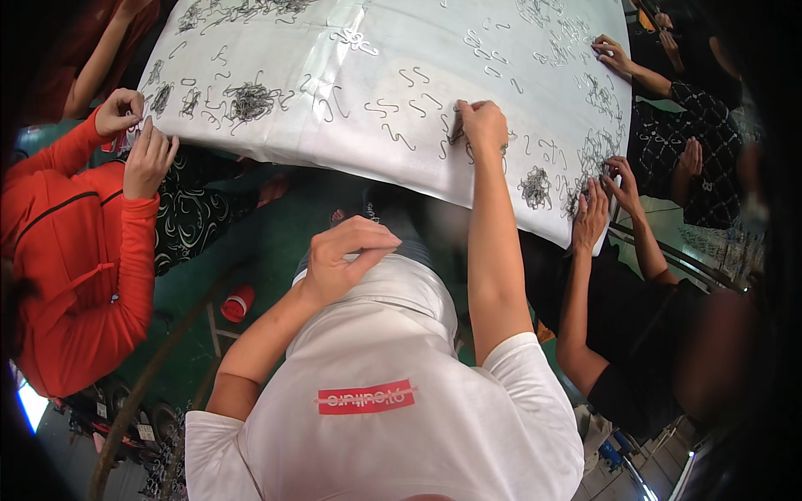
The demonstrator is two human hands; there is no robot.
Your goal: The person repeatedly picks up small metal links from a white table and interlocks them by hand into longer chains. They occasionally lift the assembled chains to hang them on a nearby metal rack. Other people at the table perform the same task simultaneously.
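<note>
Many small S-shaped metal hooks point(415, 77) lie scattered on a table covered with a white sheet point(334, 150). My right hand point(484, 125) is lowered to the sheet among the loose hooks, thumb and fingers drawn together. Dark shadow under the fingertips hides what they pinch, if anything. My left hand point(347, 255) hovers over my lap, off the table, with its fingers bent and pressed together; whatever they may hold is hidden. Loose hooks point(444, 138) lie just left of my right hand, and a small heap of hooks point(535, 187) is to its right.
At the left, a person in an orange-red top point(92, 242) works with both hands at the table's edge. A person in black point(626, 351) has both hands among hooks at the right. Others reach in farther off. A denser hook pile point(251, 102) sits at the left; a red object point(238, 303) is below.
</note>
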